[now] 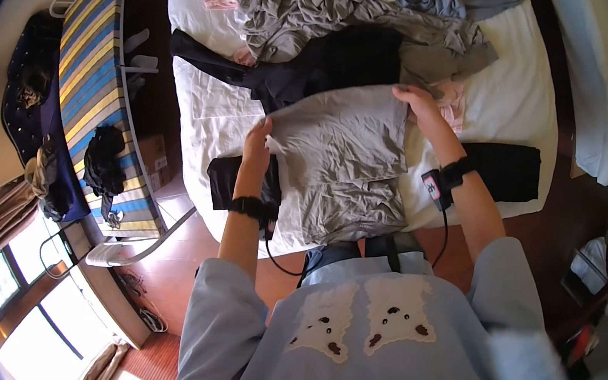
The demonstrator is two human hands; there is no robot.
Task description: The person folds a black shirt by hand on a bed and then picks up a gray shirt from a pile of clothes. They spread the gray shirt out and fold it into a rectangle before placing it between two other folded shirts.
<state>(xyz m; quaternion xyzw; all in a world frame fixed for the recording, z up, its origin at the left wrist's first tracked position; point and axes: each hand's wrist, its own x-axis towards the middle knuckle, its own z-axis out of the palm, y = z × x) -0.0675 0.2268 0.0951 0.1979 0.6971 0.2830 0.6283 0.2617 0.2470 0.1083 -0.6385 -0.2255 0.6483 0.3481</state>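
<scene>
A grey, wrinkled garment [346, 138] is stretched between my two hands at the near side of the bed. My left hand [257, 141] pinches its left corner, and my right hand [416, 101] pinches its far right corner. The garment's near part hangs in creases over the bed edge. Just beyond it lies a black garment [338, 59] with one long narrow part reaching left. A folded black cloth [223, 181] rests beside my left forearm, partly hidden by it. Another folded black cloth [508, 172] lies right of my right forearm.
A heap of grey clothes [361, 4] with pink pieces covers the bed's far part. White bedding [522, 73] lies underneath. On the left stands a striped folding bed [99, 44] with a dark garment [105, 158] on it. A cardboard box [155, 160] sits beside it.
</scene>
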